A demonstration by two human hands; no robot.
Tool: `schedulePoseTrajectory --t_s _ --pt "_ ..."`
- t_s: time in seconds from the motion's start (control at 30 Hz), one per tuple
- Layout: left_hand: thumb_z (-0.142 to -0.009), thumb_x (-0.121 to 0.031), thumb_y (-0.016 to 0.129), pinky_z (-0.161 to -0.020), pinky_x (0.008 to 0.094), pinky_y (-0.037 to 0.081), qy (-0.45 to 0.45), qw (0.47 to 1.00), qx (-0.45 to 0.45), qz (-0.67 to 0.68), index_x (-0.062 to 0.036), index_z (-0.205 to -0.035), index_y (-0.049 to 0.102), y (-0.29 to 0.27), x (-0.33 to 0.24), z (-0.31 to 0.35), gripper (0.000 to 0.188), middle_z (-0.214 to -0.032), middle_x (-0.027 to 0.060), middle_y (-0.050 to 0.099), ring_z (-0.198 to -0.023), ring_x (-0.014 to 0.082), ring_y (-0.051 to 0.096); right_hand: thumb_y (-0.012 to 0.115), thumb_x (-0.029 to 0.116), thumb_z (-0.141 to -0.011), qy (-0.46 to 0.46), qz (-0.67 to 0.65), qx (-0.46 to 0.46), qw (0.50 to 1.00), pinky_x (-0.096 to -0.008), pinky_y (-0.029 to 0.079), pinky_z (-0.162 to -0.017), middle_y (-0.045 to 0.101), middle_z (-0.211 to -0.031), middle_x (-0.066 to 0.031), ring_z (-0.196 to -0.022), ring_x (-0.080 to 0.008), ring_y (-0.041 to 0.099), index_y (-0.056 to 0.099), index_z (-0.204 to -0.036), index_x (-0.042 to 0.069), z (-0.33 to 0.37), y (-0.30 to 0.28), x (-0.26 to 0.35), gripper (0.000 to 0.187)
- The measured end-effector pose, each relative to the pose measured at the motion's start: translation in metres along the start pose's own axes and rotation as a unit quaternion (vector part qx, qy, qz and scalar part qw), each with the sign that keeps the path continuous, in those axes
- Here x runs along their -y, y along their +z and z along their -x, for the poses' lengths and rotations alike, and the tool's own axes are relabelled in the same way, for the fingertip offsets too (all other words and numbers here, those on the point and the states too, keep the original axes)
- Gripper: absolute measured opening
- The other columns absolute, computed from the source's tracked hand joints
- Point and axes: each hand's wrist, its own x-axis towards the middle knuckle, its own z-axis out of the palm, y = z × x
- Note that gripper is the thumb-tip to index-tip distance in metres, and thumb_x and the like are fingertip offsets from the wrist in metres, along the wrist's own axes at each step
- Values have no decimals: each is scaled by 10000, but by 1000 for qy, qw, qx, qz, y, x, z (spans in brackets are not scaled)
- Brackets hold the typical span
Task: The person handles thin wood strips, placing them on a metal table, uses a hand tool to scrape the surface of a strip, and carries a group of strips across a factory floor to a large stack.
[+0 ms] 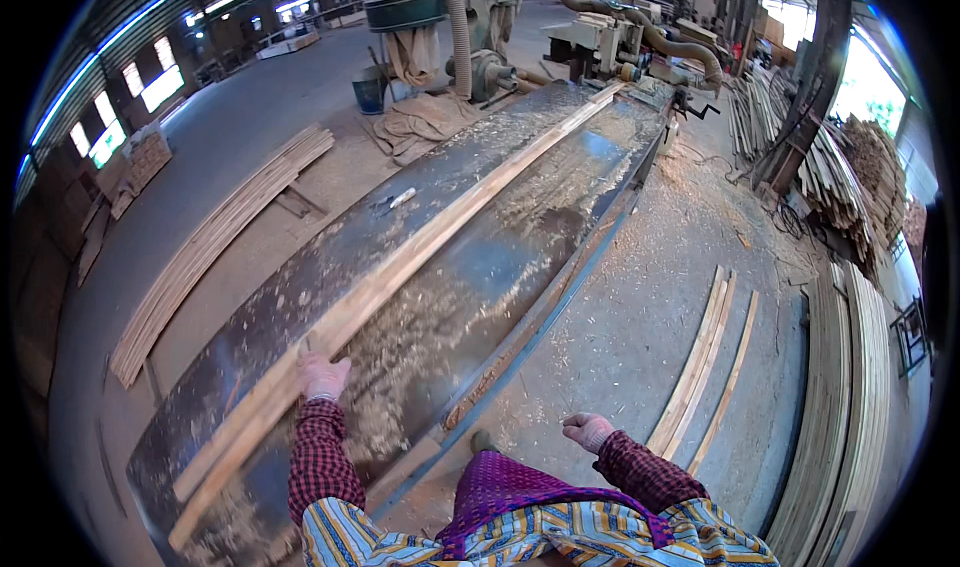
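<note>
Two long pale wooden boards [430,237] lie side by side along a dark, shaving-strewn worktable [500,257], running from the near left up to a machine at the far end. My left hand [323,377], in a pale glove, is on the near part of the boards, its fingers closed over the wood and its thumb toward the right. The fingers' undersides are hidden. My right hand [588,429], gloved too, hangs off the table's right side above the floor. Its fingers are curled, with nothing visible in them.
The woodworking machine [600,47] with hoses stands at the far end. Stacked planks [225,247] lie to the left. Loose strips [705,367] and a plank pile [840,397] are on the right floor. A small white tube-like object [402,198] lies on the table. A post [810,87] stands far right.
</note>
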Motion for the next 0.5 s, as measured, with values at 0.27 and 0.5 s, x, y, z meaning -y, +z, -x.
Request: schedulePoseTrajectory --t_s 0.27,0.5 --pt "-756 -194 824 -1000 460 522 141 976 17 -166 -70 -1334 579 60 119 -57 639 -1262 151 583 -1191 352 608 693 313 -972 -118 35 40 992 -394 556 -975 750 -1185 -158 -1122 -315 708 720 -1263 95 -81 -22 196 364" --pt "-771 -171 783 -898 493 556 81 965 191 -161 -217 -1344 638 -3 188 77 594 -1109 119 635 -1055 366 660 730 395 -875 -389 310 87 863 -428 503 -1029 691 -1203 -119 -1183 -304 642 678 -1257 128 -151 -17 354 469"
